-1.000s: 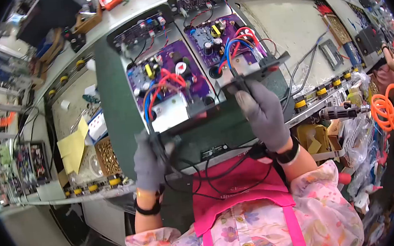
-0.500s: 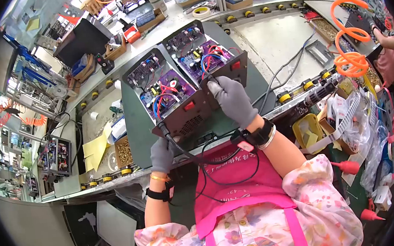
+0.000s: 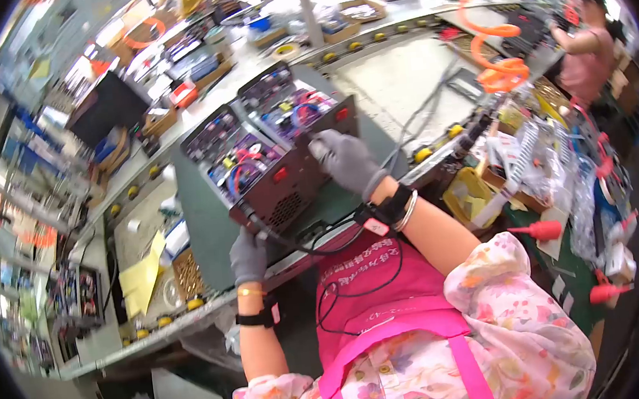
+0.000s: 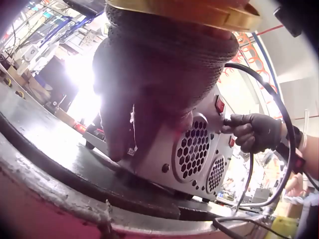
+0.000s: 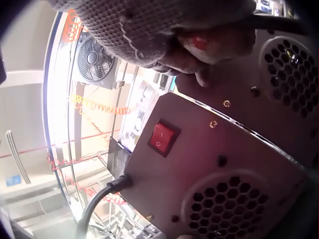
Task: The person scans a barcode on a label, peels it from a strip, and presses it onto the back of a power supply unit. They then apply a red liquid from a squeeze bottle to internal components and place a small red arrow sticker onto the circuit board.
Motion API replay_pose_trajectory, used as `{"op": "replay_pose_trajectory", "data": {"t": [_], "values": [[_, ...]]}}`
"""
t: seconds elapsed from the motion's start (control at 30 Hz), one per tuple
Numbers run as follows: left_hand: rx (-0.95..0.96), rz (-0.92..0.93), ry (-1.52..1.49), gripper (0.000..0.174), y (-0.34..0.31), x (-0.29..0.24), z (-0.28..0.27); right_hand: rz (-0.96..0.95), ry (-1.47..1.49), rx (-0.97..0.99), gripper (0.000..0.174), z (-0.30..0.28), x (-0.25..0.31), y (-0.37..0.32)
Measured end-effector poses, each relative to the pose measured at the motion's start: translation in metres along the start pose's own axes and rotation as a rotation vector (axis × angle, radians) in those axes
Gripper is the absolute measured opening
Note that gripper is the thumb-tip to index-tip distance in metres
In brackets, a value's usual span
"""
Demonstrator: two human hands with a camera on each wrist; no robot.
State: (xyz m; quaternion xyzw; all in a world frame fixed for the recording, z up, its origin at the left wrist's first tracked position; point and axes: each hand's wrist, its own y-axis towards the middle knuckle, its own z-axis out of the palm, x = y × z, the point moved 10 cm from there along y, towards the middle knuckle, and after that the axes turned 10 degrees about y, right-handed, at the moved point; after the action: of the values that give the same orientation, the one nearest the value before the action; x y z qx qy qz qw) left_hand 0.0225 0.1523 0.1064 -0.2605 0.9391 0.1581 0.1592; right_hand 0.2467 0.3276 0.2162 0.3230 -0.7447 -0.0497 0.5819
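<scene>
Two open-topped metal power supply units, a left one (image 3: pixel 266 204) and a right one (image 3: pixel 329 141), stand side by side on a green board (image 3: pixel 203 230). Circuit boards and coloured wires show inside. Each near panel has a red switch (image 5: pixel 162 137) and a honeycomb vent (image 4: pixel 192 149). My gloved right hand (image 3: pixel 351 164) curls its fingers around the black power cord (image 5: pixel 279 22) at the right unit's panel. At the left unit's lower near corner, my gloved left hand (image 3: pixel 248 259) lays fairly straight fingers (image 4: pixel 117 132) against the panel. The left unit's cord (image 3: pixel 260 227) passes close beside it.
Loose cords hang over the bench edge against a pink apron (image 3: pixel 365 272). Left of the board lie yellow paper (image 3: pixel 142 278) and a box of brass screws (image 3: pixel 186 272). A yellow bin (image 3: pixel 467 194) sits at right under a coiled orange hose (image 3: pixel 504 74). Another person (image 3: pixel 587 58) works beyond.
My view has tilted up, so the units' near panels and the workshop beyond now show. The right hand keeps its hold by the right unit; the left hand stays by the left one.
</scene>
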Motion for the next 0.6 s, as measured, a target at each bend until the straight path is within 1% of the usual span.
{"op": "replay_pose_trajectory", "data": {"t": [0.03,0.1,0.13,0.17,0.23,0.3,0.33,0.37,0.43,0.47,0.5,0.53,0.57,0.6], "values": [[0.035,-0.015,-0.004,0.027,0.000,0.001,0.005,-0.090,-0.069,-0.030,0.027,-0.009,0.011,-0.011],[-0.026,-0.013,-0.142,0.028,-0.006,-0.014,-0.007,-0.296,-0.212,-0.136,0.028,-0.040,0.040,-0.042],[-0.026,0.019,-0.146,0.029,-0.006,-0.014,-0.004,-0.185,-0.101,-0.122,0.030,-0.058,0.037,-0.057],[-0.031,0.045,-0.151,0.030,-0.004,-0.008,0.001,-0.224,-0.109,-0.163,0.033,-0.078,0.043,-0.074],[-0.060,0.116,-0.276,0.035,0.004,0.011,0.016,0.007,-0.100,-0.140,0.029,-0.112,0.023,-0.104],[-0.103,0.096,-0.217,0.038,0.006,0.016,0.016,0.137,-0.077,-0.242,0.021,-0.153,0.007,-0.134],[-0.132,0.076,-0.181,0.040,0.004,0.017,0.011,0.176,-0.038,-0.334,0.020,-0.174,-0.007,-0.153],[-0.122,0.094,-0.210,0.041,0.004,0.008,0.008,0.209,0.001,-0.427,0.020,-0.193,-0.014,-0.171],[-0.101,0.132,-0.248,0.043,0.001,-0.006,-0.003,0.314,-0.081,-0.447,0.018,-0.223,-0.015,-0.201],[-0.065,0.095,-0.239,0.048,0.001,-0.003,0.001,0.311,-0.032,-0.521,0.017,-0.240,-0.023,-0.221],[-0.098,0.109,-0.241,0.049,0.002,-0.007,0.002,0.304,0.014,-0.609,0.017,-0.261,-0.034,-0.244],[-0.140,0.106,-0.243,0.050,-0.001,-0.005,0.002,0.387,0.168,-0.632,0.019,-0.269,-0.048,-0.256],[-0.180,0.100,-0.242,0.051,-0.004,-0.003,0.000,0.390,0.244,-0.699,0.020,-0.277,-0.057,-0.262],[-0.159,0.073,-0.221,0.052,-0.004,0.002,0.003,0.397,0.323,-0.762,0.021,-0.283,-0.065,-0.267]]}}
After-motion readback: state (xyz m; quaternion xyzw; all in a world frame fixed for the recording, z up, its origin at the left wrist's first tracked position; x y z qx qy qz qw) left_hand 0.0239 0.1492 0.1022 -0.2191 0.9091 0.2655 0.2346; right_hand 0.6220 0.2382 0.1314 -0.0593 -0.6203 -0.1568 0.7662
